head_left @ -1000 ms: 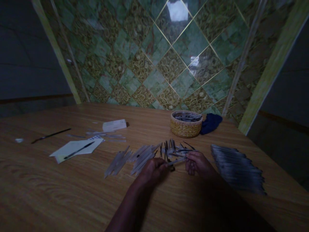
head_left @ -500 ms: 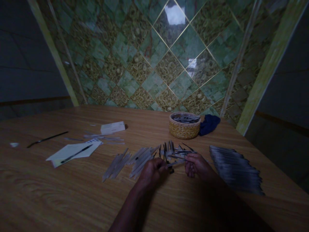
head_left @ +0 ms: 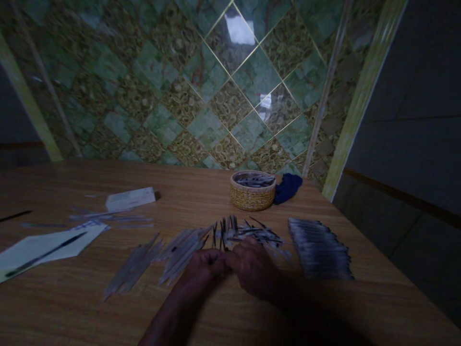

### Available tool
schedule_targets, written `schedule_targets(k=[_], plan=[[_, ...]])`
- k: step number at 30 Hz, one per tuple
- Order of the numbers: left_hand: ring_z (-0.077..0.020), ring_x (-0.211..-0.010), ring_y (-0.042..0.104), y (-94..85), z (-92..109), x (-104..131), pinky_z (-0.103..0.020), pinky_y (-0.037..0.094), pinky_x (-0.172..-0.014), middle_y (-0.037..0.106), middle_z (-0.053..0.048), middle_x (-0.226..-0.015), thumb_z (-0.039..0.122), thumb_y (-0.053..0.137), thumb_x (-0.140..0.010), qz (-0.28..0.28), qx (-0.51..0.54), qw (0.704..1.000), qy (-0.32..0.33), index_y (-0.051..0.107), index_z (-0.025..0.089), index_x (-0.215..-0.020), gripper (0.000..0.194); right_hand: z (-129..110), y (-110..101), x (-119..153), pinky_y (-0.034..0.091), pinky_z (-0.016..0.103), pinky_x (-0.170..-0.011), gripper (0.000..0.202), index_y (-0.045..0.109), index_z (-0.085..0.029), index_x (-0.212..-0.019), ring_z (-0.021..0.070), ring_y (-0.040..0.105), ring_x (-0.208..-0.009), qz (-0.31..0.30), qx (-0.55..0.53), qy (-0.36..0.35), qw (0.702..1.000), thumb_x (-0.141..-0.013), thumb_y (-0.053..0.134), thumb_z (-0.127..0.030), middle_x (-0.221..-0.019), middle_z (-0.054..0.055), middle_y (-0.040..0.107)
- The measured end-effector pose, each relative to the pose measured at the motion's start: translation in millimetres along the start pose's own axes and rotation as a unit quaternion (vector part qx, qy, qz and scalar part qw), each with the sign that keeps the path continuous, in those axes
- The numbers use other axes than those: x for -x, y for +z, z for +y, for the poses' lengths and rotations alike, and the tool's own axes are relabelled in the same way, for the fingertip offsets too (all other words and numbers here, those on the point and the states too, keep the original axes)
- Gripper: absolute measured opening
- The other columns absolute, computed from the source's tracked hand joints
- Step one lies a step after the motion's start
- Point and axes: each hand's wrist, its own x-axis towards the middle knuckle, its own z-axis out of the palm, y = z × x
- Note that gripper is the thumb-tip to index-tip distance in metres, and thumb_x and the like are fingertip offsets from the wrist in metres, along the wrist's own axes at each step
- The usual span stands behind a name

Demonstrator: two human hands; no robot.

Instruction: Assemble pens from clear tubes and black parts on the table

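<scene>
- The left hand (head_left: 206, 265) and the right hand (head_left: 255, 266) meet over the table (head_left: 230, 317), fingers curled in and the fingertips brought together; from here I can't tell whether they pinch something, as the knuckles hide it.
- Just left of the grip lies a bundle of pale tubes (head_left: 183, 251), slanting side by side, with a second slanted bundle (head_left: 131, 266) farther out to the left.
- Right behind the fingers I see a loose scatter of dark-tipped sticks (head_left: 268, 235), crossing one another and spreading off to the right.
- To the right of the grip, a little apart from the right hand, dark slim sticks sit in a neat row (head_left: 320, 250).
- Beyond the hands stands a round woven basket (head_left: 252, 197) with more sticks inside, a dark blue cloth (head_left: 288, 187) against its right side.
- Well off to the left of the grip, a dark pen (head_left: 46, 254) rests on a pale sheet (head_left: 30, 245); a white box (head_left: 130, 199) lies farther back.
</scene>
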Motion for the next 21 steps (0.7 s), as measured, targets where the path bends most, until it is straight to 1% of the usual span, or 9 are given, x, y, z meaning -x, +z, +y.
schedule_targets(k=[3, 5, 7, 8, 11, 14, 17, 21], plan=[[-0.0086, -0.047, 0.041, 3.1, -2, 2, -0.023, 0.027, -0.047, 0.055, 0.0, -0.052, 0.044, 0.069, -0.063, -0.033, 0.036, 0.999, -0.013, 0.063, 0.012, -0.063, 0.033, 18, -6, 12, 0.035, 0.034, -0.083, 0.015, 0.059, -0.017, -0.086, 0.0194, 0.054, -0.081, -0.024, 0.013, -0.001, 1.0, -0.081, 0.048, -0.009, -0.082, 0.006, 0.063], [-0.0088, -0.048, 0.043, 5.0, -5, 2, -0.023, 0.03, -0.048, 0.059, -0.002, -0.057, 0.044, 0.069, -0.067, -0.023, 0.053, 0.998, -0.014, 0.066, 0.011, -0.073, 0.033, 40, -17, 27, 0.035, 0.032, -0.08, 0.017, 0.06, -0.016, -0.085, 0.019, 0.055, -0.08, -0.04, 0.029, 0.024, 0.998, -0.079, 0.047, -0.006, -0.083, 0.006, 0.064], [-0.0089, -0.048, 0.044, 5.7, -10, 0, -0.023, 0.031, -0.048, 0.06, -0.002, -0.058, 0.043, 0.069, -0.068, -0.006, 0.06, 0.998, -0.018, 0.066, 0.012, -0.077, 0.033, 67, -32, 47, 0.035, 0.031, -0.077, 0.019, 0.061, -0.016, -0.087, 0.0193, 0.056, -0.08, -0.058, 0.042, 0.068, 0.995, -0.08, 0.046, -0.006, -0.085, 0.007, 0.066], [-0.009, -0.048, 0.045, 5.6, -12, -1, -0.023, 0.031, -0.047, 0.06, -0.002, -0.057, 0.043, 0.069, -0.068, -0.005, 0.058, 0.998, -0.021, 0.066, 0.012, -0.078, 0.033, 81, -39, 58, 0.035, 0.031, -0.077, 0.02, 0.062, -0.016, -0.087, 0.0195, 0.057, -0.082, -0.07, 0.047, 0.095, 0.992, -0.08, 0.045, -0.007, -0.087, 0.008, 0.066], [-0.0086, -0.047, 0.043, 5.1, -20, -6, -0.023, 0.029, -0.046, 0.058, -0.001, -0.055, 0.044, 0.068, -0.069, -0.023, 0.034, 0.999, -0.018, 0.065, 0.013, -0.072, 0.031, 122, -58, 92, 0.036, 0.03, -0.071, 0.022, 0.063, -0.018, -0.078, 0.0203, 0.058, -0.077, -0.11, 0.067, 0.17, 0.977, -0.084, 0.042, -0.011, -0.079, 0.008, 0.067], [-0.008, -0.045, 0.041, 5.4, -25, -9, -0.022, 0.028, -0.044, 0.056, 0.0, -0.053, 0.046, 0.066, -0.071, -0.044, 0.016, 0.999, -0.019, 0.063, 0.014, -0.066, 0.032, 152, -65, 120, 0.037, 0.029, -0.068, 0.025, 0.063, -0.02, -0.075, 0.0208, 0.06, -0.076, -0.121, 0.07, 0.208, 0.968, -0.085, 0.04, -0.015, -0.081, 0.008, 0.067], [-0.0084, -0.044, 0.042, 5.0, -29, -10, -0.023, 0.028, -0.043, 0.056, 0.0, -0.052, 0.048, 0.067, -0.069, -0.041, 0.021, 0.999, -0.025, 0.062, 0.014, -0.065, 0.035, 169, -62, 139, 0.038, 0.029, -0.065, 0.024, 0.063, -0.02, -0.074, 0.0217, 0.061, -0.075, -0.133, 0.066, 0.236, 0.96, -0.084, 0.041, -0.017, -0.081, 0.009, 0.068], [-0.0084, -0.044, 0.042, 0.5, -33, -13, -0.022, 0.028, -0.043, 0.055, 0.0, -0.052, 0.05, 0.069, -0.067, -0.01, 0.04, 0.999, -0.028, 0.062, 0.013, -0.066, 0.038, 175, -58, 148, 0.04, 0.029, -0.068, 0.021, 0.064, -0.02, -0.079, 0.0226, 0.062, -0.08, -0.151, 0.056, 0.249, 0.955, -0.081, 0.044, -0.016, -0.087, 0.009, 0.068]])
